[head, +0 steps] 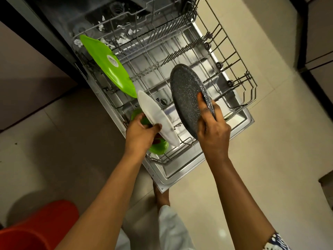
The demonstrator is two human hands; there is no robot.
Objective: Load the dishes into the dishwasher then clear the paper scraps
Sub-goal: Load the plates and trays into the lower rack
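The dishwasher's lower rack [239,67] is pulled out over the open door [180,175]. A large green plate [108,65] stands on edge at the rack's left side. My left hand [140,134] grips a white plate [158,118] on edge at the rack's near left, with a smaller green dish [158,147] partly hidden behind hand and plate. My right hand [212,130] holds a dark speckled plate [187,94] tilted on edge above the rack's middle, thumb on its face. White paper scraps [124,38] lie at the rack's far end.
An orange bucket [36,226] stands on the tiled floor at lower left. Dark cabinets flank the dishwasher on the left [27,69] and far right [317,33]. My foot [162,195] is on the floor just below the door's near edge.
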